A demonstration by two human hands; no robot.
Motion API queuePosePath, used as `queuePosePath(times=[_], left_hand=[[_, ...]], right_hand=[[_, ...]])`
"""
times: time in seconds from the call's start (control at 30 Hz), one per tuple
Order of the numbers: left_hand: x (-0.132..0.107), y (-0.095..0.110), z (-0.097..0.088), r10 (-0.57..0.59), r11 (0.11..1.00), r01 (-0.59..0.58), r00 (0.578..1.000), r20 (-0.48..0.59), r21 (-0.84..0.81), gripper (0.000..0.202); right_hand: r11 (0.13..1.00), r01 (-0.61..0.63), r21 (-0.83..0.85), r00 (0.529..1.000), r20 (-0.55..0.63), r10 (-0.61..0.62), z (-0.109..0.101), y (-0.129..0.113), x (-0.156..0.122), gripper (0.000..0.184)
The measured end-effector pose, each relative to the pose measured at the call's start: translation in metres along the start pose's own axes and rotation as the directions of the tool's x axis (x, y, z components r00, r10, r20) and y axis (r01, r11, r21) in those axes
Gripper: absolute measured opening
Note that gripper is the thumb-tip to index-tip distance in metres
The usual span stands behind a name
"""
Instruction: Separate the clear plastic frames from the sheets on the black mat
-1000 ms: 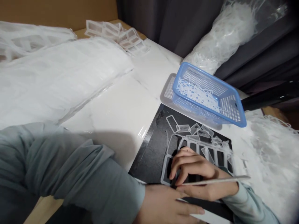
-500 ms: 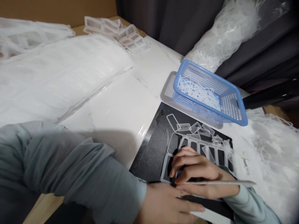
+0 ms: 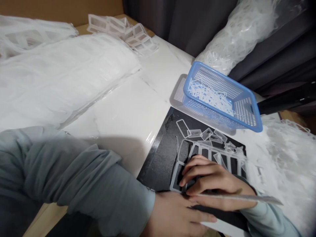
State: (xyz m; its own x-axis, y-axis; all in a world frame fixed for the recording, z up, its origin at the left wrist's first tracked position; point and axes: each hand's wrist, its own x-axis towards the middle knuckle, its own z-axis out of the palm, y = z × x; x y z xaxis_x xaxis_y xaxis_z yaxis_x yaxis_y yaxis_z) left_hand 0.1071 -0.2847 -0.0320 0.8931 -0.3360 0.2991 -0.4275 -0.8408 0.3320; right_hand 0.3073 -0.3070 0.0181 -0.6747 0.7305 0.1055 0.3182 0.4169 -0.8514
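The right hand [image 3: 213, 182] rests on a clear moulded plastic frame [image 3: 209, 154], its grip clamped on a thin flat metal tool [image 3: 237, 198], which is pinched between thumb and fingers with its tip pointing right, past the frame. The left hand [image 3: 174, 210] lies palm down just beside the right hand, fingers spread and open, holding nothing. A grey-green sleeve [image 3: 74, 171] covers each arm.

The frame lies on a black textured mat [image 3: 158, 164], with small clear rectangular pieces [image 3: 195, 133] scattered just above it on the same mat. Just past the mat's far edge, a blue perforated plastic basket [image 3: 222, 95] sits tilted on a grey perforated tray [image 3: 178, 93], holding clear plastic scraps [image 3: 211, 97]. Left of the mat is a white marble-look counter [image 3: 123, 112], with a large bag of white plastic frames [image 3: 61, 79] and a loose stack of frames [image 3: 120, 34] farther off. A white heap of frames [image 3: 288, 164] lies right of the mat. Beyond the basket are a bag of scraps [image 3: 237, 36], a black handle [image 3: 283, 102] and a dark curtain [image 3: 187, 23].
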Motion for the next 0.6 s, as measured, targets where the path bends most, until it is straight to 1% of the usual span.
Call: queuePosePath(times=[0.23,0.33,0.43,0.5,0.6], left_hand=[[-0.0002,0.0002,0.0025,0.000,1.000,0.000,1.000,-0.006,0.005,0.033],[0.0016,-0.0004,0.0010,0.011,1.000,-0.011,0.999,0.050,0.004,0.034],[0.0029,-0.0007,0.0006,0.060,0.997,-0.064,0.992,0.109,0.033,0.034],[0.0029,-0.0005,0.0024,0.067,0.996,-0.073,0.992,0.106,0.057,0.035],[0.0016,0.0002,0.0077,0.065,0.994,-0.070,0.996,0.069,0.083,0.036]], right_hand=[[1.000,-0.005,-0.028,1.000,0.023,0.006,0.0010,-0.0006,0.0002,0.007],[1.000,-0.014,-0.018,1.000,0.024,0.014,0.0002,-0.0011,0.0005,0.006],[1.000,-0.021,0.007,0.999,0.031,0.021,-0.0003,-0.0016,0.0006,0.006],[1.000,-0.023,0.009,0.999,0.031,0.023,-0.0003,-0.0013,0.0005,0.007],[1.000,-0.019,-0.009,1.000,0.023,0.019,0.0000,-0.0002,0.0002,0.010]])
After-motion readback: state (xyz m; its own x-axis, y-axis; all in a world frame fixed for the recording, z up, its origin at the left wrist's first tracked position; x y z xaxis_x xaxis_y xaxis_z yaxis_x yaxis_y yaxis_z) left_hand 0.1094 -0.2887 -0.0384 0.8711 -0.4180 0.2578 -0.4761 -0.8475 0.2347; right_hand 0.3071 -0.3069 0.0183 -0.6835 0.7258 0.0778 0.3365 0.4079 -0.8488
